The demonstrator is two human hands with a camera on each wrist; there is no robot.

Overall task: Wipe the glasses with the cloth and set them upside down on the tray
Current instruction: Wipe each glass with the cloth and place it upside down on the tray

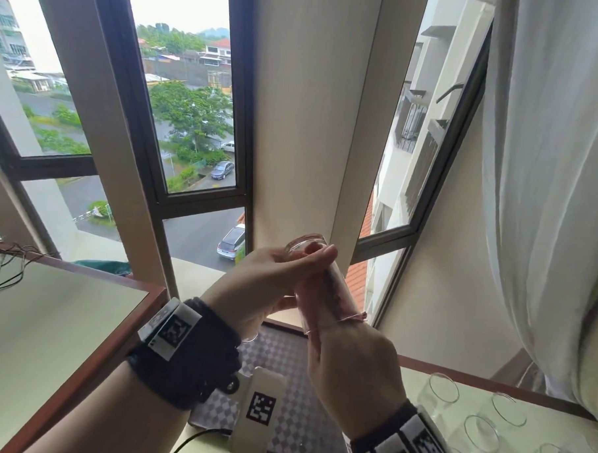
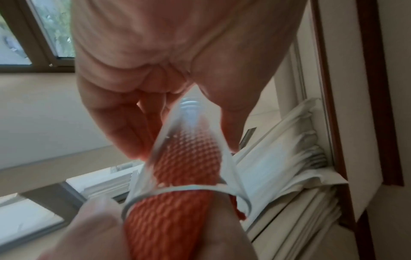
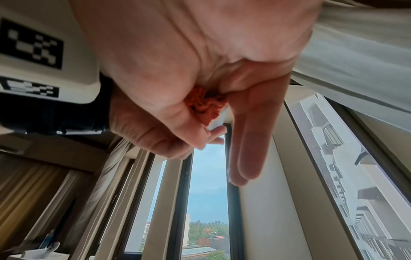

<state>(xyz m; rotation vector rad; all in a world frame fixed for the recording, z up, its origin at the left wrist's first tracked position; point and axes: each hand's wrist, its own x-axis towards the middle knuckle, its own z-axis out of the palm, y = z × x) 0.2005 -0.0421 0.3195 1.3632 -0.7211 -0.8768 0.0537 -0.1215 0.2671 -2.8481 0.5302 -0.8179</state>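
My left hand (image 1: 306,261) grips a tall clear glass (image 1: 322,289) around its upper body and holds it tilted in the air before the window, base up and away. An orange waffle-weave cloth (image 2: 177,207) is stuffed in through the rim and fills the inside. My right hand (image 1: 340,351) is at the rim below and pinches the bunched cloth (image 3: 204,105) between thumb and palm, while two fingers (image 3: 249,140) stretch straight along the glass. The left wrist view shows the glass (image 2: 193,140) between my left fingers and thumb.
A chequered grey-and-white tray (image 1: 285,349) lies on the sill below my hands, with a white marker block (image 1: 262,409) standing on it. Several clear glasses (image 1: 480,436) stand on the cream table at the lower right. A white curtain (image 1: 550,168) hangs on the right.
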